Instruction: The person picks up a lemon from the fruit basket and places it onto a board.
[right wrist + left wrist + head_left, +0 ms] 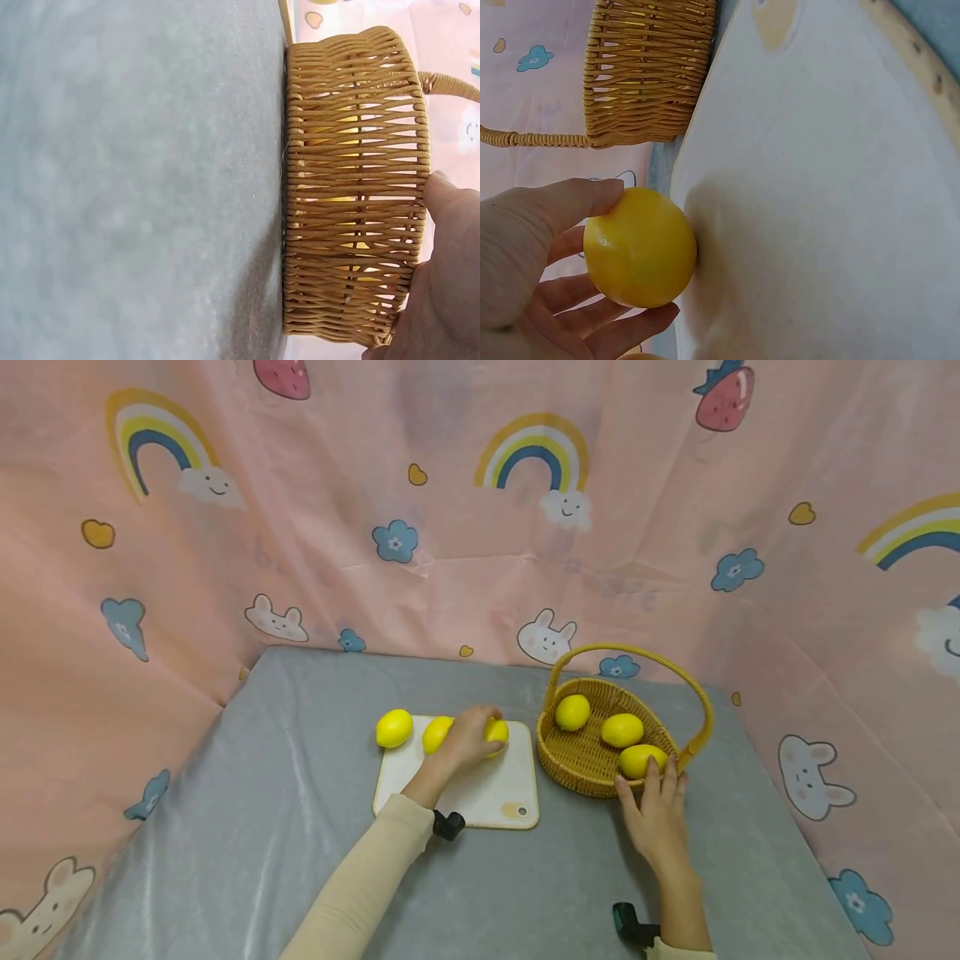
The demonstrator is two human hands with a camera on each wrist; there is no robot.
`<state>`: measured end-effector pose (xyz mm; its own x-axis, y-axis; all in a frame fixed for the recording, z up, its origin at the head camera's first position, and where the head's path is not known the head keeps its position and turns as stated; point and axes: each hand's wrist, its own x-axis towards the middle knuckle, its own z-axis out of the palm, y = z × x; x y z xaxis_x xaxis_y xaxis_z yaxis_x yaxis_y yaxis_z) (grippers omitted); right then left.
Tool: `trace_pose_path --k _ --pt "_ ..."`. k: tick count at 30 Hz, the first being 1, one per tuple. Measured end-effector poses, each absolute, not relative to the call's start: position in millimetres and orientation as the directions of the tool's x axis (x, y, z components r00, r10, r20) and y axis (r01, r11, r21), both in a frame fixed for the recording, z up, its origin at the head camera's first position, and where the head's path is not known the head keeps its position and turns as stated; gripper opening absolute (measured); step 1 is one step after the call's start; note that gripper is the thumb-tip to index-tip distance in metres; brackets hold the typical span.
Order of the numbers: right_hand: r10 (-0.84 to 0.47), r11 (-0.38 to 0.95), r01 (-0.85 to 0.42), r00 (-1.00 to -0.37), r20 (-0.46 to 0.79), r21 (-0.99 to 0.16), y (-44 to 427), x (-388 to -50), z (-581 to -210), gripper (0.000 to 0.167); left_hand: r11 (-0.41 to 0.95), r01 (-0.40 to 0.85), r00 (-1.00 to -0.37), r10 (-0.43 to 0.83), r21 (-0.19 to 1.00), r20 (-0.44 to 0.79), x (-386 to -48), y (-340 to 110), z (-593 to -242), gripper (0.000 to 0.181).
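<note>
My left hand (467,739) holds a yellow lemon (640,247) over the far right part of a white cutting board (480,793), thumb on one side and fingers on the other. Beside that hand lies a second lemon (435,737), partly hidden by it. Another lemon (393,728) is at the board's far left corner. To the right is a wicker basket (577,777) holding two lemons farther back and one lemon (637,761) near the front rim. My right hand (660,818) holds the basket's front right rim, its fingers close to that lemon; some fingertips are hidden.
The basket's tall arched handle (637,649) rises above its rim. A grey cloth (262,827) covers the table. Pink printed curtains (450,593) hang behind and at both sides. Each wrist wears a small black device (448,825).
</note>
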<state>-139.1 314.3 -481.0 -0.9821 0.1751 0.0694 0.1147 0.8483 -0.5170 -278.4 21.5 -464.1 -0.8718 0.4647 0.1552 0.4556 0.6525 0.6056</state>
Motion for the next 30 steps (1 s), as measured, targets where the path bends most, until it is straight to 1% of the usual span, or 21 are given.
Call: trace_pose_path --k 12,19,24,30 --pt "0.172 0.851 0.111 -0.982 0.074 -0.514 314.2 -139.3 -481.4 0.083 0.675 0.488 -0.858 0.486 0.553 0.163 -278.0 23.0 -465.9 0.046" --pt "0.175 0.846 0.11 -0.982 0.075 -0.522 314.6 -139.3 -482.0 0.083 0.657 0.505 -0.848 0.499 0.56 0.179 -277.0 25.3 -457.7 0.048" --pt "0.176 0.85 0.11 -0.981 0.081 -0.516 314.8 -139.0 -481.9 0.083 0.643 0.527 -0.837 0.506 0.555 0.208 -277.2 29.1 -450.6 0.046" --pt "0.173 0.856 0.11 -0.982 0.079 -0.504 314.3 -138.9 -481.4 0.083 0.6 0.584 -0.805 0.513 0.547 0.298 -277.7 35.1 -443.1 0.04"
